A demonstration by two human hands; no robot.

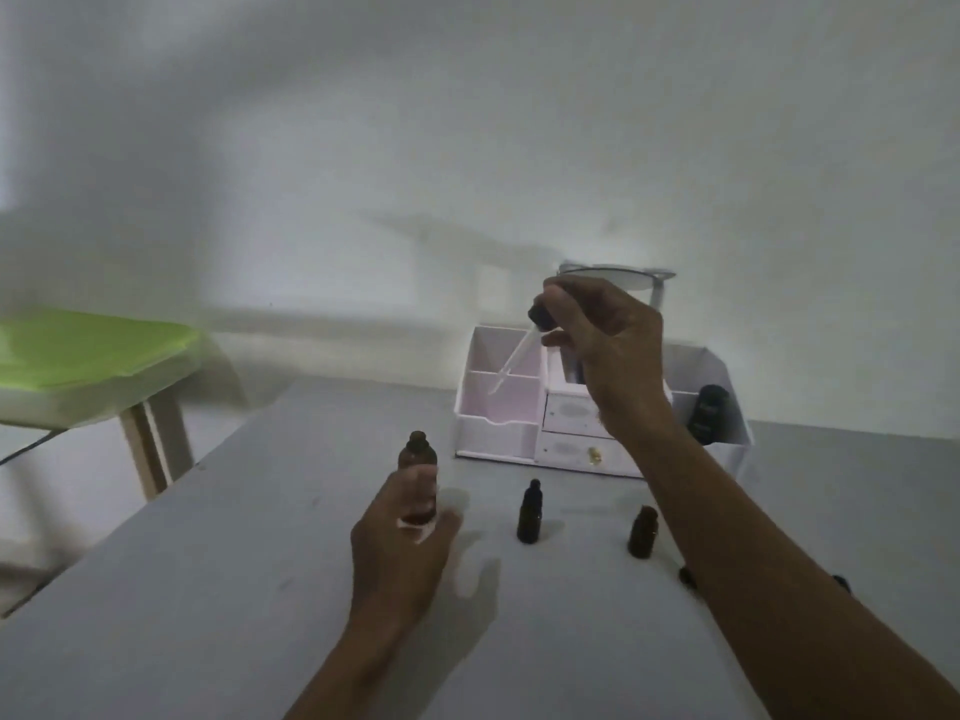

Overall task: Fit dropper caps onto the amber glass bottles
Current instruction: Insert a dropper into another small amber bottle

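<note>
My left hand (402, 537) grips an uncapped amber glass bottle (417, 452) and holds it upright on the grey table (208, 589). My right hand (602, 345) is raised above and behind it, pinching a black dropper cap (540, 314) whose clear glass pipette (511, 363) slants down to the left. Two smaller amber bottles stand on the table: one with a black cap (530, 511), one open (642, 531). Small dark pieces (688, 576) lie by my right forearm; they are blurred.
A white and pink drawer organiser (498, 407) stands at the back of the table, with a dark bottle (709, 413) in its right compartment and a round mirror (618, 278) behind it. A green-topped table (88, 350) stands to the left, beyond a gap.
</note>
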